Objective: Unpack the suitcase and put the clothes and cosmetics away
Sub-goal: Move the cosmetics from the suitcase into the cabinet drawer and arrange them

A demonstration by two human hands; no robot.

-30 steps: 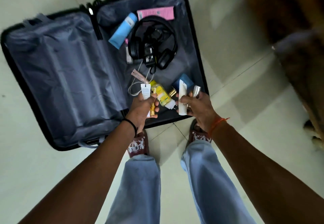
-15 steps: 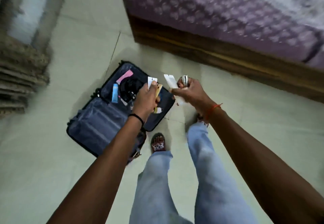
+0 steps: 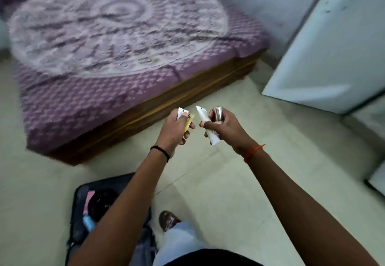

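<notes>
- Above the pale tiled floor (image 3: 218, 182), beside a wooden-framed bed with a purple patterned cover (image 3: 93, 57), a person is carrying cosmetics clear of the open dark suitcase (image 3: 83, 224) lying behind at lower left.
- The left hand (image 3: 174, 129) is closing its grip on a small white packet (image 3: 180, 112) and a slim yellow tube (image 3: 190, 122).
- The right hand (image 3: 223, 125) is clasping a soft white squeeze tube (image 3: 205, 118) and a shiny metallic cylinder (image 3: 218, 114).
- Two smooth items are crowding each grip; one is likely to slip and drop onto the hard tiles.
- A blue tube (image 3: 88, 224) and a pink box (image 3: 88, 201) are waiting in the case.
</notes>
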